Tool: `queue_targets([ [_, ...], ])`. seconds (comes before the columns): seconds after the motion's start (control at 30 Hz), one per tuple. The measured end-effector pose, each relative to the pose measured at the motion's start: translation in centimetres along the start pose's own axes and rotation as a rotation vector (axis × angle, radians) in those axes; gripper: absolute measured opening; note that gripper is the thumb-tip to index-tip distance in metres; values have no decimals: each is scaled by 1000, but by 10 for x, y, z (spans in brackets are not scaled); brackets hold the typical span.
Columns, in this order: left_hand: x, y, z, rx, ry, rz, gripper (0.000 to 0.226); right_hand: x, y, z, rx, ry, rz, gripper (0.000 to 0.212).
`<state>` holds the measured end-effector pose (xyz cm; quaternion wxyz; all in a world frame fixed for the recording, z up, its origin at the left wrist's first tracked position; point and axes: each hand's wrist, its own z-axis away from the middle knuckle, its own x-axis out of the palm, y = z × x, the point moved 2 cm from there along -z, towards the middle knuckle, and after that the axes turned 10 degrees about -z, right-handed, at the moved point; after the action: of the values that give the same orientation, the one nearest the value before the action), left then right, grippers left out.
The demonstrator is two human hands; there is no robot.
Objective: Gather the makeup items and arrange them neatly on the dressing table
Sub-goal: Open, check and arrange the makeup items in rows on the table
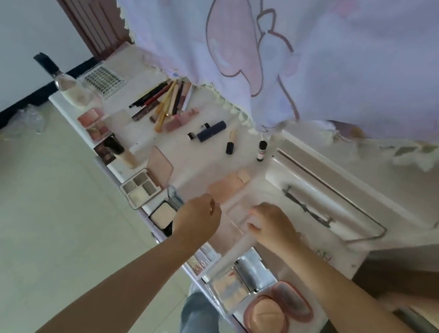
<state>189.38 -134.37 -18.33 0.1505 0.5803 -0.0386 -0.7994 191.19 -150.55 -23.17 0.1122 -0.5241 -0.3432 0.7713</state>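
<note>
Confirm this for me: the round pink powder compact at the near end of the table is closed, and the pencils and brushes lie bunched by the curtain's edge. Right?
Not quite. The head view shows the round pink compact open, lid flipped back and its peach puff showing. The pencils and brushes do lie bunched by the curtain edge on the table.

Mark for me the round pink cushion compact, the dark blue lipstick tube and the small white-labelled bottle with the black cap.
Round pink cushion compact (267,321): head view, on its puff.
Dark blue lipstick tube (212,130): head view, mid-barrel.
Small bottle (261,151): head view, on its label.
</note>
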Motion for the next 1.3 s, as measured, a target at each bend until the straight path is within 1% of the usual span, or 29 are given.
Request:
queue_targets([
  [0.17,-23,-45,-2,8,56,64,24,25,-20,-39,220,-126,239,48],
  [0.23,-28,-59,-8,25,52,83,24,30,-26,-45,263,-122,262,46],
  [0.4,-29,-71,-21,140,2,108,24,24,-24,-39,364,-63,182,28],
  [0.53,-28,-68,-25,232,-34,100,24,20,-26,-31,375,-31,193,22],
  [0.57,-28,-68,-26,245,-34,96,24,21,-29,-29,348,-42,200,25],
  [0.63,-28,-70,-26,261,-36,83,25,27,-33,-29,268,-126,240,46],
  [0.67,-28,-72,-26,265,-37,76,25,30,-34,-29,247,-170,268,51],
  [0.73,-27,-76,-24,271,-44,60,26,33,-37,-30,258,-203,283,45],
  [0.8,-27,-79,-23,275,-47,47,26,34,-37,-32,275,-201,254,40],
  [0.87,-28,-81,-22,280,-52,44,27,33,-34,-33,288,-179,256,40],
  [0.93,-29,-81,-23,287,-47,42,26,34,-27,-29,315,-125,255,42],
  [1.03,-30,-81,-25,296,-37,25,26,36,-16,-23,361,-57,192,48],
  [1.2,-32,-78,-25,318,-45,16,24,23,-19,-20,366,69,55,45],
  [1.23,-33,-77,-25,331,-55,24,24,17,-23,-20,363,103,13,38],
  [1.3,-37,-72,-26,380,-84,57,25,1,-39,-19,331,201,-108,18],
])
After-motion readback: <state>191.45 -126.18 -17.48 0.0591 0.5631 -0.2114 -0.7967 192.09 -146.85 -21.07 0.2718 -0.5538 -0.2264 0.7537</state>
